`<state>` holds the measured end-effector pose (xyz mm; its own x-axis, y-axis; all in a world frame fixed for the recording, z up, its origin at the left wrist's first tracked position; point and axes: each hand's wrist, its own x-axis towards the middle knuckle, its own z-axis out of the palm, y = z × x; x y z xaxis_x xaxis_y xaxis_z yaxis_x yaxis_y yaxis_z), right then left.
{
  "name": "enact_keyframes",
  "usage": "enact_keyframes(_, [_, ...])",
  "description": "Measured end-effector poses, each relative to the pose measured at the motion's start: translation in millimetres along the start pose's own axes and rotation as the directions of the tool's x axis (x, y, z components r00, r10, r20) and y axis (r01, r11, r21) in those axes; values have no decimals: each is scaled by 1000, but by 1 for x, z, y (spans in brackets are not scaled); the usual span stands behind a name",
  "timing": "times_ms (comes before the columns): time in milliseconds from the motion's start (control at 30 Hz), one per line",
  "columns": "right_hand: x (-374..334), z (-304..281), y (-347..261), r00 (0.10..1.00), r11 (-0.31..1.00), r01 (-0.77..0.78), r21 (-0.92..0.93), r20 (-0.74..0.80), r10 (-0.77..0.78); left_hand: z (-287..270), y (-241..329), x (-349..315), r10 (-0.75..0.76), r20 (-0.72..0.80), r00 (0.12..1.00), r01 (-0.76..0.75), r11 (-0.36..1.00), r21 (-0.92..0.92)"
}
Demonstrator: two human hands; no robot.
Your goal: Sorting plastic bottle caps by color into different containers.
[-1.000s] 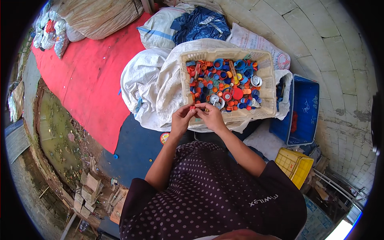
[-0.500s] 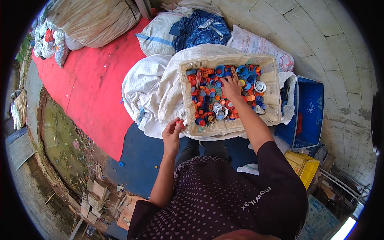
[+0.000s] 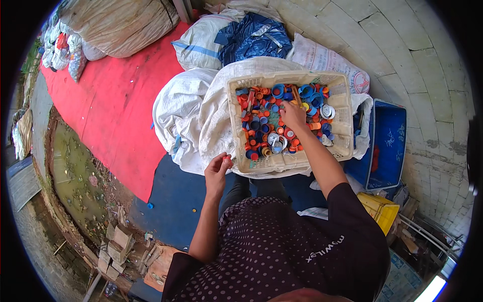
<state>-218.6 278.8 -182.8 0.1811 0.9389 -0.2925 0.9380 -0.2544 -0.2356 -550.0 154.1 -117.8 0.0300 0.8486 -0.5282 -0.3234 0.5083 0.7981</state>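
Note:
A cream plastic crate (image 3: 343,118) with slotted walls holds many loose bottle caps, mostly red, orange and blue. My right hand (image 3: 293,116) is down among the caps near the crate's middle, fingers bent together; what they hold, if anything, is hidden. Next to it lie a yellow cap (image 3: 305,106) and a brown stick-like piece (image 3: 297,94). Outside the crate's near left corner, my left hand (image 3: 216,170) is closed on a red bottle cap (image 3: 228,160), pinched at the fingertips. Pale metallic pieces (image 3: 277,142) lie near the front of the crate.
The crate rests on stuffed white sacks (image 3: 183,108). To its right stand a blue crate (image 3: 390,141) and a yellow crate (image 3: 378,209). Red sheeting (image 3: 110,126) covers ground at the left, a blockwork wall (image 3: 427,75) rises at right, and a dark blue bag (image 3: 254,38) lies behind.
My right hand has drawn slightly nearer to me within the crate, and its fingers have bent closer together. My left hand stays almost in place with the red bottle cap.

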Motion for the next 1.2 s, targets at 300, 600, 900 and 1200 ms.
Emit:
enact_keyframes(300, [8,15,-4,999,959,36,-283,5,-37,1,-9,-3,14,24,1000,-15,1000,26])
enact_keyframes(600, [34,14,-21,995,994,-94,-58,-40,92,-2,-12,-12,5,27,1000,-7,998,70])
enact_keyframes(900, [27,16,-26,987,989,-150,3,-60,150,-9,-18,-22,-9,10,1000,9,998,67])
enact_keyframes(1200, [-45,-2,-6,994,986,26,164,-112,-8,14,-22,-6,35,165,986,-33,999,-13])
